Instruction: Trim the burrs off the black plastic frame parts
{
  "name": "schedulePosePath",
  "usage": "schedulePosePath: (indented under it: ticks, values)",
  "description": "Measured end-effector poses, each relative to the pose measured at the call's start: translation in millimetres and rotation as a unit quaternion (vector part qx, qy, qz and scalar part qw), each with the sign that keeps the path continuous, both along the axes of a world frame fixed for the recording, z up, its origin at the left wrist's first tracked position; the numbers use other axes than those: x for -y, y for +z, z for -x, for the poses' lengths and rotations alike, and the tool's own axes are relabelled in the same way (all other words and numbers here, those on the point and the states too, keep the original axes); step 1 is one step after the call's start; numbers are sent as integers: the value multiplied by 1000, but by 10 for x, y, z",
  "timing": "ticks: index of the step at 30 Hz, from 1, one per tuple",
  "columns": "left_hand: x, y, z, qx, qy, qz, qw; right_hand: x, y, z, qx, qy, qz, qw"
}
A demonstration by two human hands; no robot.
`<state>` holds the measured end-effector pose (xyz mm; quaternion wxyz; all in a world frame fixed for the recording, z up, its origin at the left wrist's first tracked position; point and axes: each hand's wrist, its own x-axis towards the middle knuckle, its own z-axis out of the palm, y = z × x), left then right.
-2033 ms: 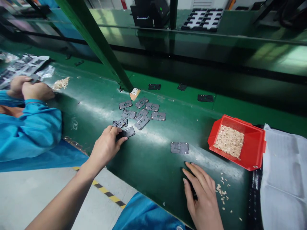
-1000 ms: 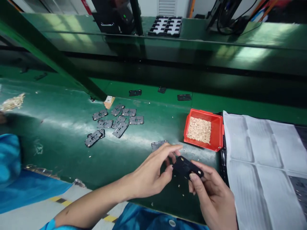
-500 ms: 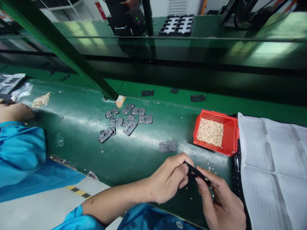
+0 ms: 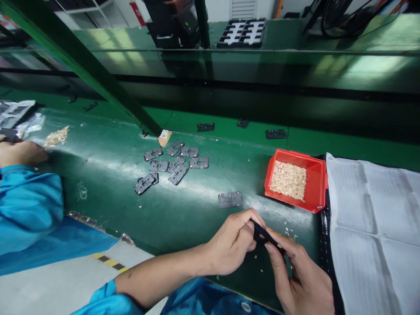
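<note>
Between my two hands is a thin black plastic part, tilted so that mostly its edge shows. My left hand pinches its upper left end, with thumb and fingers closed. At the lower right end, my right hand grips it between thumb and fingers. A similar flat dark plastic part lies on the green bench just beyond my left hand. Farther left, several more such parts lie in a loose cluster, some overlapping.
A red bin of small pale pieces stands right of centre. Beside it, a white sheet covers a black tray. Dark parts lie on the strip behind. A green post slants overhead. At left is a co-worker's hand.
My hands and the black part have shifted very slightly up and left. The dark parts on the strip behind have moved a little to the right. The cluster has stayed put.
</note>
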<state>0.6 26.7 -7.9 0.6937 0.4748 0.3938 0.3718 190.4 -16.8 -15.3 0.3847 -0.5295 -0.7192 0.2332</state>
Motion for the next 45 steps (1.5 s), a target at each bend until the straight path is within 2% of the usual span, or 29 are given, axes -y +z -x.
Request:
schedulePosePath:
  ticks: [6, 16, 20, 23, 27, 31, 35, 42, 45]
  values:
    - [16, -33, -24, -17, 7, -31, 999, -29, -3, -13, 2, 12, -7, 1000]
    - [-25, -18, -44, -33, -10, -41, 999, -16, -23, -34, -68, -5, 58, 996]
    - [-39, 99, -44, -57, -62, -29, 996, -1, -45, -79, -96, -27, 98, 990]
    - [-58, 195, -50, -94, -124, 6, 988, 31, -76, -114, -137, -81, 109, 981]
    - [-66, 217, -99, -102, -134, -19, 986, 84, -134, -166, -164, -133, 50, 976]
    - [-21, 196, -163, -111, -120, -44, 986, 113, -111, -210, -79, -134, -60, 986]
    - [28, 230, -192, -102, -118, -35, 987, 100, -31, -194, -30, -135, -148, 979]
    - [73, 279, -215, -61, -113, 9, 992, 86, -47, -186, -21, -155, -189, 970]
    - [92, 278, -219, -56, -106, 18, 993, 87, -39, -188, -19, -150, -184, 971]
